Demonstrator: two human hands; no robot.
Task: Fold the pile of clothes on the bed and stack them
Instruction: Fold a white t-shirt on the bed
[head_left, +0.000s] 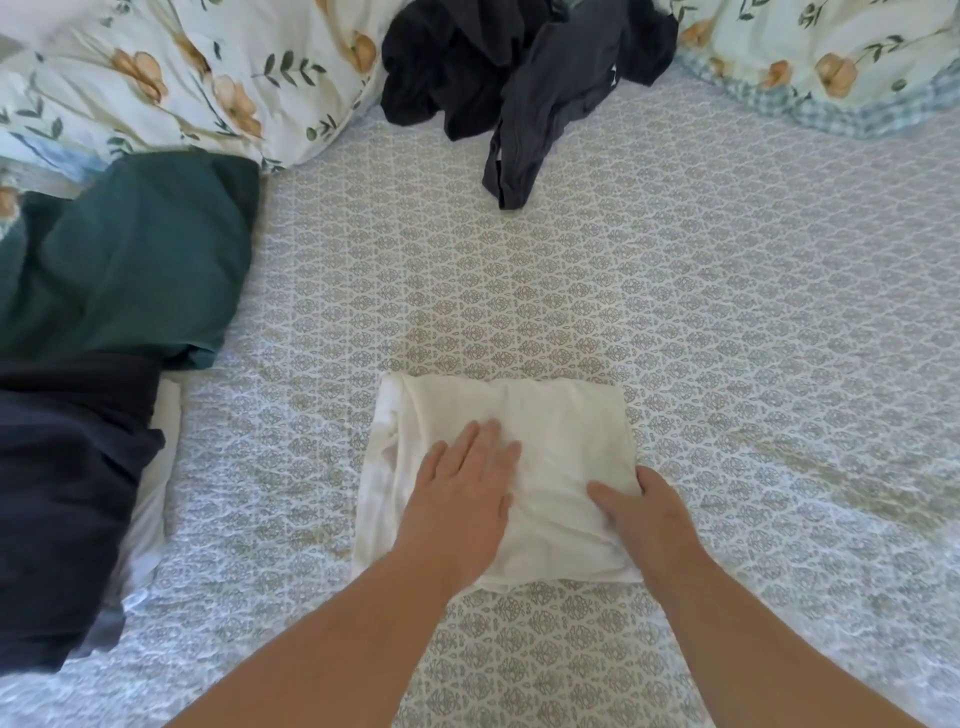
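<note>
A white garment (524, 415), folded into a rough square, lies on the patterned bed sheet (727, 312) just in front of me. My left hand (462, 488) presses flat on its left half with straight fingers. My right hand (641, 512) grips the garment's right edge, thumb on top and fingers curled under the cloth. A heap of unfolded dark clothes (509, 78), black and dark grey, lies at the far middle of the bed. At the left edge a teal folded garment (140, 260) and a dark navy one (62, 478) rest over a white piece (156, 493).
Floral pillows lie at the far left (156, 78) and far right (831, 62). Bare sheet stretches between the white garment and the dark heap, and to the right.
</note>
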